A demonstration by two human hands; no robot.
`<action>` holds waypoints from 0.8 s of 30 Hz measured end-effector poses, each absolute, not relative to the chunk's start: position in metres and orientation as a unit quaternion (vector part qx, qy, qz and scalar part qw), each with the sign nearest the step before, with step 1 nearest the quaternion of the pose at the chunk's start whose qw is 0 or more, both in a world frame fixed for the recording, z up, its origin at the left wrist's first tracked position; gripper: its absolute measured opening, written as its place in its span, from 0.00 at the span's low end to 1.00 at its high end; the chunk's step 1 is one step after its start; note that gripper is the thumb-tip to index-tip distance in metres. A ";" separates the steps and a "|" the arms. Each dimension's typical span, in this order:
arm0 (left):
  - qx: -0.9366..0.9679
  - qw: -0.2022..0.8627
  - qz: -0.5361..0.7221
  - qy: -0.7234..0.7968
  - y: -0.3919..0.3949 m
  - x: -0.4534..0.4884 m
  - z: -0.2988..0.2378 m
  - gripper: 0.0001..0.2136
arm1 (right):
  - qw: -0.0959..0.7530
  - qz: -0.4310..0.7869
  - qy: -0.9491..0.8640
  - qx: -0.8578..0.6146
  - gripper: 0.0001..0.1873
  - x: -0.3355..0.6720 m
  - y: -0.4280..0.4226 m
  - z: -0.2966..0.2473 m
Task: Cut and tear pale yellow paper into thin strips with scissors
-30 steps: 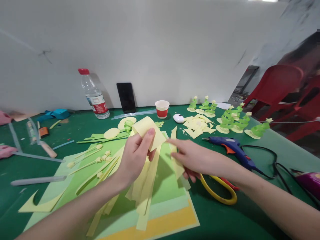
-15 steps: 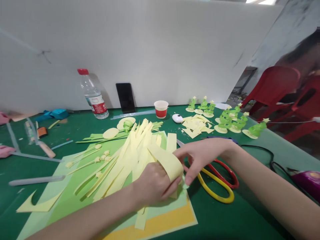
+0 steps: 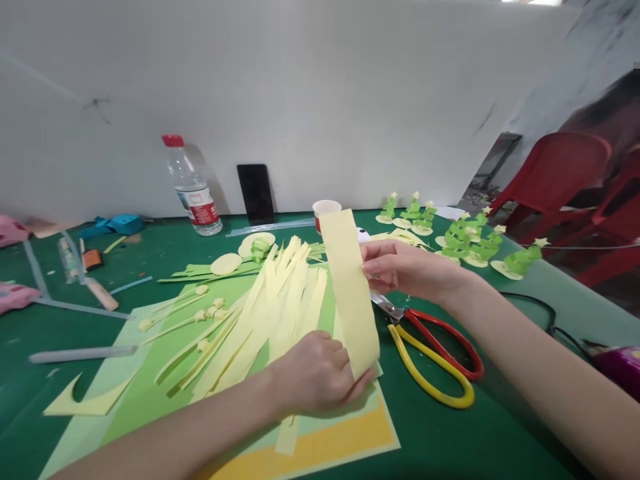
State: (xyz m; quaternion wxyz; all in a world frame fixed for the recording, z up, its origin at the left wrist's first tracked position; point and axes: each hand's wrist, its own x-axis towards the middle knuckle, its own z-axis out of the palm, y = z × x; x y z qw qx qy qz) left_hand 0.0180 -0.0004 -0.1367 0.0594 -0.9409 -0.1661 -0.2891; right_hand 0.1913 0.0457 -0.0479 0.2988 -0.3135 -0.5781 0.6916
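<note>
I hold a wide pale-yellow paper strip (image 3: 350, 293) stretched upright between both hands. My left hand (image 3: 315, 373) pinches its lower end just above the stacked paper sheets (image 3: 345, 433). My right hand (image 3: 405, 267) grips the strip near its upper end, fingers closed on its edge. A fan of several narrow yellow strips (image 3: 270, 313) lies on the green sheets to the left of the held strip. Red and yellow scissors (image 3: 435, 353) lie on the green table (image 3: 150, 253) under my right forearm.
Along the back wall stand a water bottle (image 3: 193, 193), a black phone (image 3: 256, 193) and a red paper cup (image 3: 325, 208). Small green paper trees (image 3: 465, 240) stand at the right. Glue sticks and tools lie at left (image 3: 83, 353). Red chairs (image 3: 560, 173) stand beyond the table's right edge.
The curled strip has been pulled out straight: my right hand rose with its upper end while my left hand stayed low on the lower end. The view shifted slightly.
</note>
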 end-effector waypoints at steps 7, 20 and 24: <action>-0.892 -0.031 -0.388 -0.229 0.003 0.014 -0.095 0.17 | 0.388 0.633 -0.568 -0.356 0.05 0.182 0.029 -0.034; -0.721 -0.368 -0.385 -0.443 0.015 0.006 -0.058 0.09 | 0.345 0.575 -0.614 -0.416 0.08 0.163 0.010 -0.030; -0.769 -0.232 -0.392 -0.449 0.011 0.006 -0.060 0.15 | 0.344 0.524 -0.640 -0.445 0.10 0.160 0.008 -0.029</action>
